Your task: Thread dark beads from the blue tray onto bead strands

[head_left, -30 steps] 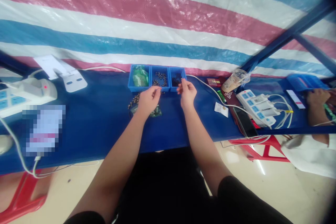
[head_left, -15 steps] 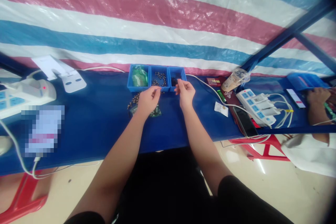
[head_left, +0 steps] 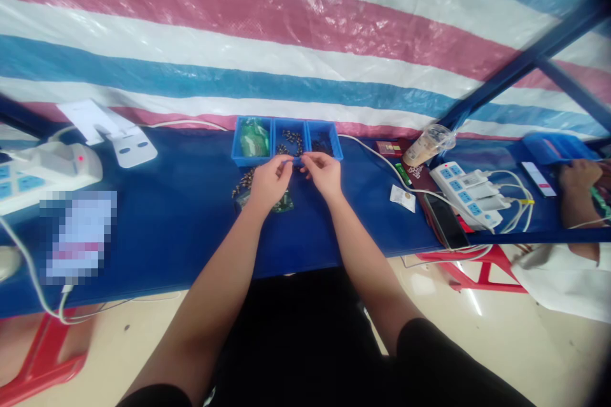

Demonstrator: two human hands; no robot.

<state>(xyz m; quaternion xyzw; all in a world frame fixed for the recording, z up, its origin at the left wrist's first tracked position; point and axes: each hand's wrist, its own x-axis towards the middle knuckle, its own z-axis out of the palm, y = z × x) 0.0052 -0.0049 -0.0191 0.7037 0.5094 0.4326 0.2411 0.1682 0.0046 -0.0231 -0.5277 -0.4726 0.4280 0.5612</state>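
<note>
My left hand [head_left: 272, 183] is closed in a pinch in front of the blue bins, and my right hand [head_left: 323, 173] pinches close beside it. Their fingertips nearly meet; whatever lies between them is too small to make out. Right behind are a blue bin [head_left: 235, 151] with a green plastic bag [head_left: 254, 138], a middle bin with small brass-coloured metal parts [head_left: 291, 138], and a right bin with small dark parts [head_left: 321, 142]. More small metal parts [head_left: 243, 182] lie on the table by my left hand. Green circuit boards [head_left: 285, 203] are partly hidden beneath that hand.
A white phone stand [head_left: 136, 147], a power strip [head_left: 28, 181] and a blurred-out phone [head_left: 81, 235] are on the left. To the right are a drink cup [head_left: 424, 145], a small white packet [head_left: 402, 198], a dark phone [head_left: 446, 221] and another power strip [head_left: 465, 194]. Another person's hand [head_left: 580, 175] rests far right.
My right hand has moved left and slightly down from the front of the right bin to meet my left hand. My left hand has stayed almost still.
</note>
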